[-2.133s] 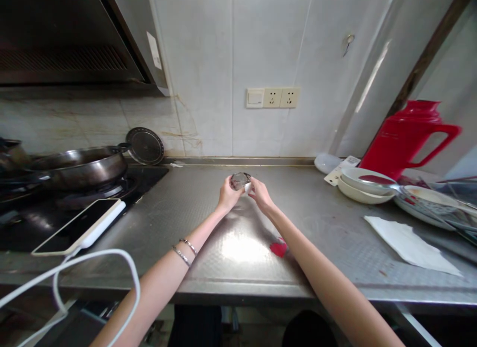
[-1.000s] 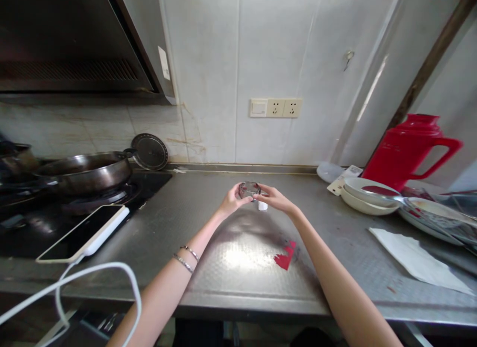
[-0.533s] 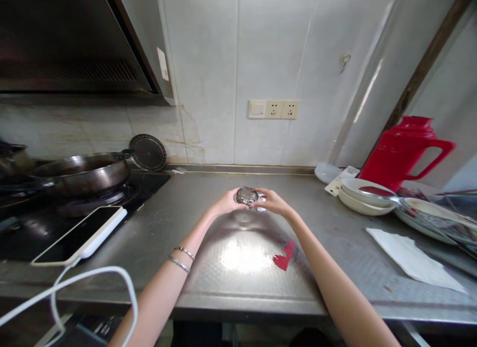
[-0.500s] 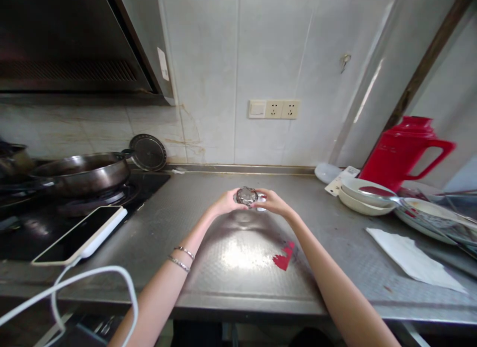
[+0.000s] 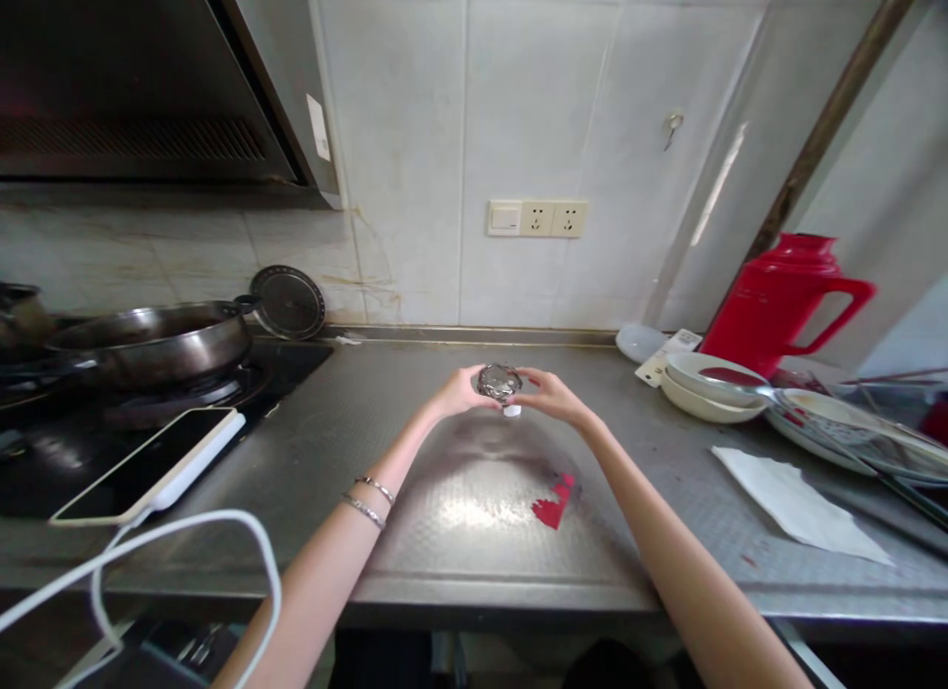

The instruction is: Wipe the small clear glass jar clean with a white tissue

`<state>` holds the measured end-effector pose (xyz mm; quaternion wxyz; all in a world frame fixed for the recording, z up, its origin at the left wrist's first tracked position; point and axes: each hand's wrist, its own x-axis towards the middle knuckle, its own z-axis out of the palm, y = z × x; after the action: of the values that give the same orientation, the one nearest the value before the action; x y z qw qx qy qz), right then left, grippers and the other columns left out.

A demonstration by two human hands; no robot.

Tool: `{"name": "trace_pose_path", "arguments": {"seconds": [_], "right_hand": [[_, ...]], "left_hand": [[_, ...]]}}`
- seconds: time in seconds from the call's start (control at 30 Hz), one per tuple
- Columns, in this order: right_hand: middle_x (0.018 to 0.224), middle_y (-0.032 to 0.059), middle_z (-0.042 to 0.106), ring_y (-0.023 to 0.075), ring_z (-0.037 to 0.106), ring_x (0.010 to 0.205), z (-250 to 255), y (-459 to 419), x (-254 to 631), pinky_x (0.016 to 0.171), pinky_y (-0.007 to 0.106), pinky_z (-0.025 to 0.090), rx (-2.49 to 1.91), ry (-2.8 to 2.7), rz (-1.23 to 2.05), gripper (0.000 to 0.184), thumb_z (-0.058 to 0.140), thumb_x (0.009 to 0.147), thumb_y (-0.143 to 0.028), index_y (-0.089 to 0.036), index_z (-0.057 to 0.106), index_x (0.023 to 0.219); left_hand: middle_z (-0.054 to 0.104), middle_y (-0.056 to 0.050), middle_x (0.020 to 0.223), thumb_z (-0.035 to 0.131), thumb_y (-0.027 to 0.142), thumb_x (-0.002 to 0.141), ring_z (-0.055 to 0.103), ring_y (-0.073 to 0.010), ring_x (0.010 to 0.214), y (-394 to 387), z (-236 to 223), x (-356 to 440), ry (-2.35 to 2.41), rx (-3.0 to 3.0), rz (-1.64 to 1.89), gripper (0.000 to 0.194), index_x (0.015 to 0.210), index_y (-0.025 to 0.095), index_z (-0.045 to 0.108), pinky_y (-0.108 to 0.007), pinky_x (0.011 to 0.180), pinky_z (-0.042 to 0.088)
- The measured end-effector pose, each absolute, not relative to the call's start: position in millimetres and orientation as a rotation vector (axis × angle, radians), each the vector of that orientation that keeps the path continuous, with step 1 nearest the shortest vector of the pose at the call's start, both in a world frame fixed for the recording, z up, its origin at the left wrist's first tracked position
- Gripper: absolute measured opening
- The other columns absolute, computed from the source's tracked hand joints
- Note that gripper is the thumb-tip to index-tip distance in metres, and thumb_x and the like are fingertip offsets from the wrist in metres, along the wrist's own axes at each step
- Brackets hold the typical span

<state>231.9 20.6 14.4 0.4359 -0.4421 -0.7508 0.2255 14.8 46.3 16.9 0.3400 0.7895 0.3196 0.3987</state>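
Between my two hands is a small round silvery object [image 5: 499, 382] with a patterned, darker rim; its exact kind I cannot make out. My left hand [image 5: 459, 393] grips it from the left, thumb and fingers curved against its edge. From the right, the fingers and thumb of my right hand [image 5: 552, 394] close on the opposite edge. A small white piece [image 5: 512, 411] shows just below the round object, by my right thumb. Nearer to me, a torn red scrap [image 5: 554, 501] lies on the metal countertop [image 5: 474, 561].
To the left, a phone [image 5: 148, 467] with a white cable [image 5: 214, 517] lies by the stove, where a steel pan [image 5: 163, 344] sits. Stacked bowls [image 5: 711, 398], a red thermos [image 5: 777, 304] and a white napkin [image 5: 796, 501] are on the right. A wall socket [image 5: 537, 218] is ahead.
The view has shifted slightly to the right. Both hands still hold the round object, now slightly higher in view, and the white piece shows lower against it.
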Motion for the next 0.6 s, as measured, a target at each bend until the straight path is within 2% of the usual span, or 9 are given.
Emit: {"name": "trace_pose_path", "arguments": {"seconds": [0.13, 0.23, 0.37, 0.47, 0.6], "right_hand": [[0.115, 0.0099, 0.068, 0.0332, 0.060, 0.110, 15.0, 8.2, 266.5, 0.099, 0.049, 0.042, -1.192, -1.856, 0.475, 0.056, 0.080, 0.062, -0.043, -0.020, 0.068, 0.111], [0.118, 0.0105, 0.066, 0.0332, 0.059, 0.113, 16.0, -7.4, 297.6, 0.100, 0.047, 0.043, -1.271, -1.909, 0.388, 0.056, 0.076, 0.066, -0.046, -0.018, 0.066, 0.113], [0.122, 0.0125, 0.064, 0.0348, 0.056, 0.117, 12.8, -27.0, 343.2, 0.102, 0.047, 0.042, -1.418, -1.948, 0.257, 0.058, 0.072, 0.070, -0.049, -0.016, 0.064, 0.117], [0.126, 0.0152, 0.061, 0.0361, 0.054, 0.120, 5.6, -38.1, 377.2, 0.104, 0.049, 0.040, -1.528, -1.912, 0.191, 0.062, 0.072, 0.069, -0.051, -0.015, 0.063, 0.118], [0.129, 0.0164, 0.059, 0.0357, 0.053, 0.122, -1.9, -51.3, 412.5, 0.105, 0.048, 0.040, -1.619, -1.887, 0.167, 0.064, 0.071, 0.069, -0.051, -0.014, 0.062, 0.120]], "left_hand": [[0.070, -0.011, 0.108, 0.087, 0.036, 0.048, 0.063, -0.0310, 0.104, 46.3, 20.5, 49.2, 0.815, 2.137, 0.967, 0.072, 0.113, 0.014, 0.065, -0.040, 0.095, 0.046], [0.063, -0.014, 0.122, 0.088, 0.039, 0.043, 0.050, -0.0349, 0.123, 44.5, 18.1, 82.2, 0.874, 2.222, 0.926, 0.080, 0.114, 0.015, 0.064, -0.041, 0.104, 0.039], [0.059, -0.017, 0.126, 0.085, 0.046, 0.051, 0.046, -0.0343, 0.128, 38.0, 10.3, 130.4, 0.846, 2.286, 0.823, 0.080, 0.120, 0.013, 0.061, -0.040, 0.106, 0.037], [0.061, -0.015, 0.123, 0.084, 0.044, 0.054, 0.051, -0.0331, 0.123, 33.0, 3.6, 165.7, 0.771, 2.277, 0.788, 0.075, 0.119, 0.015, 0.061, -0.040, 0.102, 0.041], [0.062, -0.014, 0.122, 0.085, 0.040, 0.054, 0.041, -0.0339, 0.131, 28.6, -5.1, 203.9, 0.686, 2.291, 0.766, 0.072, 0.117, 0.015, 0.061, -0.040, 0.106, 0.036]]}}
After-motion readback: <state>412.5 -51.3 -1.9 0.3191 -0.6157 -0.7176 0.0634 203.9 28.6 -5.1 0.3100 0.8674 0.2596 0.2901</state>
